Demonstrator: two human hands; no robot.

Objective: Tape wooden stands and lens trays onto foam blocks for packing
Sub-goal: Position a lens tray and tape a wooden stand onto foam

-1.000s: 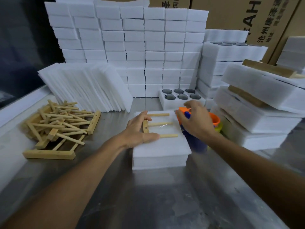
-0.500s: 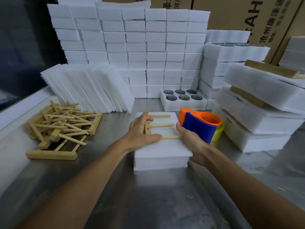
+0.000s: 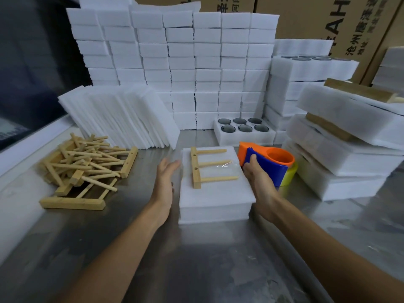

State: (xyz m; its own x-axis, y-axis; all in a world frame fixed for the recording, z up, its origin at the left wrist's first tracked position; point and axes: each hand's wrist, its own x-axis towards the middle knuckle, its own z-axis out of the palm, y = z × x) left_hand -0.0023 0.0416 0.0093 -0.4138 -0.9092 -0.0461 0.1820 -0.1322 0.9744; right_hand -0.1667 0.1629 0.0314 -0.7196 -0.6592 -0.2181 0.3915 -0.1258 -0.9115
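Right hand grips the tape dispenser beside the foam block; left hand hovers, fingers straight, grip apart.

Steel table with foam blocks, loose wooden stands.

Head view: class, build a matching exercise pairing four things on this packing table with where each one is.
Things:
1. wooden stand
2. tape dispenser
3. lens tray
4. pile of wooden stands

Places:
A. left side of the table
B. gripped by the right hand
C. on top of the foam block
D. behind the foam block, by the foam wall

Pairs: 1-C, 2-B, 3-D, 4-A
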